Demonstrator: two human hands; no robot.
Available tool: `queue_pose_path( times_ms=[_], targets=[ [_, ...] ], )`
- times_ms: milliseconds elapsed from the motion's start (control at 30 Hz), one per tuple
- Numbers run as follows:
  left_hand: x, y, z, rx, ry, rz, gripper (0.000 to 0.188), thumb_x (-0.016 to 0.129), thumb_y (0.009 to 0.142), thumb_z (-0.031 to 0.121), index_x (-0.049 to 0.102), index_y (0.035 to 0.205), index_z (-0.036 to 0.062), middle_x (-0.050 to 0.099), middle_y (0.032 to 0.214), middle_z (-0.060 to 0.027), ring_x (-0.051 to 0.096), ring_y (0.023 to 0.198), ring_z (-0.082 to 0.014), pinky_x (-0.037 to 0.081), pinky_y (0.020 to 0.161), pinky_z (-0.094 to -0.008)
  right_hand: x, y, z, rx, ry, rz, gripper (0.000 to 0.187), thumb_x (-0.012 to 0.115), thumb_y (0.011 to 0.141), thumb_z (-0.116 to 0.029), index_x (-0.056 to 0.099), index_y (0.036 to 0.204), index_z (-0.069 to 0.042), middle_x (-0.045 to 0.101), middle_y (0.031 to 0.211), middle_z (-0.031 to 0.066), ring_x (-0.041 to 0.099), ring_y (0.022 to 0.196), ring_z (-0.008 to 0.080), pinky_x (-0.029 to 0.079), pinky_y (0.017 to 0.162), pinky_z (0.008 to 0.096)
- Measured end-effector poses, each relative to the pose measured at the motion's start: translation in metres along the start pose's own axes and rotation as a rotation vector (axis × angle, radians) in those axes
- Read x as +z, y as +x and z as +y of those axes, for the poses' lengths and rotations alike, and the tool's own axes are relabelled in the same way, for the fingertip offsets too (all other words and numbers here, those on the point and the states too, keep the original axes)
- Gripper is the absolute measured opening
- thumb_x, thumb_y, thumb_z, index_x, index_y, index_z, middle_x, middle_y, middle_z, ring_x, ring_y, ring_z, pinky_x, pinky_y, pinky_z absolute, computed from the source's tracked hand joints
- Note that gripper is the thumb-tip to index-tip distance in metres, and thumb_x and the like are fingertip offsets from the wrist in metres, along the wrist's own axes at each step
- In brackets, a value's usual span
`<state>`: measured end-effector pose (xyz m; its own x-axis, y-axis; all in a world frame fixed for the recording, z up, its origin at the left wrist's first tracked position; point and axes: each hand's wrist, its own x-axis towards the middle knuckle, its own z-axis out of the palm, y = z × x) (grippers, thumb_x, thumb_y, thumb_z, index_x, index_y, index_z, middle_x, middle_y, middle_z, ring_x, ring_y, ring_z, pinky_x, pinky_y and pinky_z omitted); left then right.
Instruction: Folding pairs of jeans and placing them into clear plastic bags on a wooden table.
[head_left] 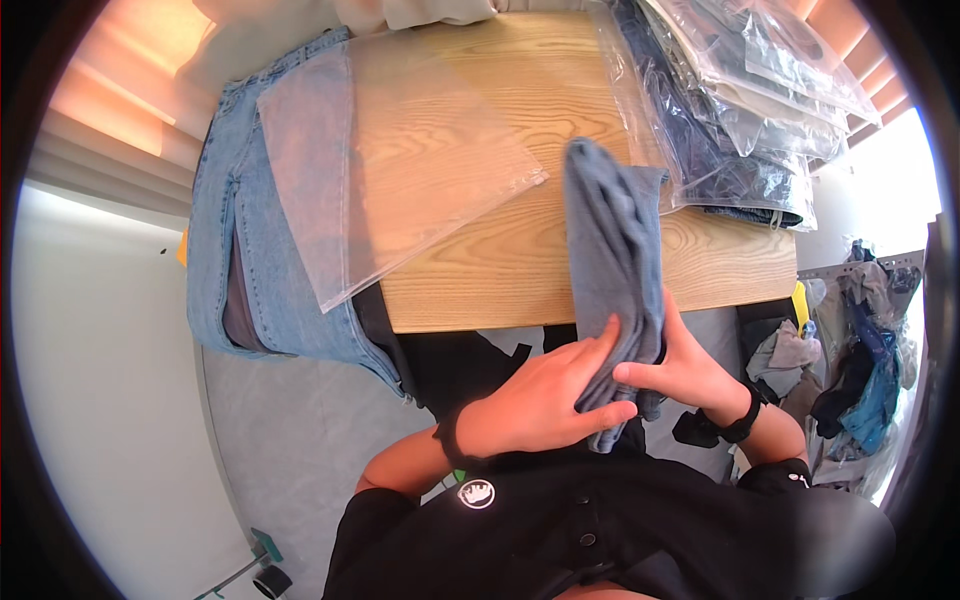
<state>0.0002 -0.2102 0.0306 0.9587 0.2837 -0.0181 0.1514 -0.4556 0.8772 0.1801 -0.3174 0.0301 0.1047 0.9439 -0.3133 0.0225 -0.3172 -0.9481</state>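
A folded grey-blue cloth garment (612,240), narrow and upright along its length, is between my two hands; its exact kind is hard to tell. My left hand (545,392) presses on its lower left side, thumb and fingers closed around the folds. On the other side my right hand (690,362) grips it, with the thumb in front and the fingers partly hidden behind. The garment's upper part reaches over the table's near edge. A clear frosted zip bag (430,170) lies flat on the wooden table (480,290), partly covering light blue jeans (215,230).
Several garments in clear plastic bags (740,110) are stacked at the table's far right. The jeans hang over the left table edge. Below right is a heap of mixed clothes (850,370). Curtains (120,120) and a white wall (100,380) border the left.
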Motion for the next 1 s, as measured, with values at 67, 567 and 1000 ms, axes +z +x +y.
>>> queue_pose_path(
  times_ms=[67, 567, 1000],
  targets=[
    [0.001, 0.004, -0.005, 0.090, -0.146, -0.151, 0.081, 0.052, 0.089, 0.040, 0.016, 0.137, -0.0133, 0.048, 0.118, -0.0262, 0.049, 0.109, -0.0359, 0.041, 0.091, -0.0373, 0.002, -0.001, 0.008, -0.045, 0.056, 0.046, 0.099, 0.077, 0.074, -0.018, 0.008, 0.142, 0.002, 0.032, 0.139, 0.0172, 0.032, 0.128, 0.0225, 0.031, 0.104, 0.0348],
    [-0.112, -0.028, -0.069, -0.095, 0.960, 0.531, 0.034, 0.062, 0.073, 0.001, 0.061, 0.106, 0.0056, 0.060, 0.091, -0.0112, 0.057, 0.081, -0.0294, 0.046, 0.073, -0.0373, -0.019, -0.002, 0.024, -0.016, 0.014, -0.008, 0.090, 0.070, 0.064, -0.012, 0.025, 0.140, 0.002, 0.042, 0.135, 0.0142, 0.038, 0.126, 0.0217, 0.029, 0.105, 0.0346],
    [-0.128, -0.038, -0.080, -0.113, 0.892, 0.553, 0.031, 0.059, 0.069, -0.005, 0.057, 0.099, 0.0043, 0.062, 0.081, -0.0125, 0.062, 0.072, -0.0292, 0.049, 0.058, -0.0354, -0.001, 0.032, 0.011, -0.349, -0.154, -0.419, 0.091, 0.071, 0.063, -0.019, 0.027, 0.140, 0.000, 0.052, 0.126, 0.0183, 0.053, 0.114, 0.0284, 0.041, 0.096, 0.0341]
  ],
)
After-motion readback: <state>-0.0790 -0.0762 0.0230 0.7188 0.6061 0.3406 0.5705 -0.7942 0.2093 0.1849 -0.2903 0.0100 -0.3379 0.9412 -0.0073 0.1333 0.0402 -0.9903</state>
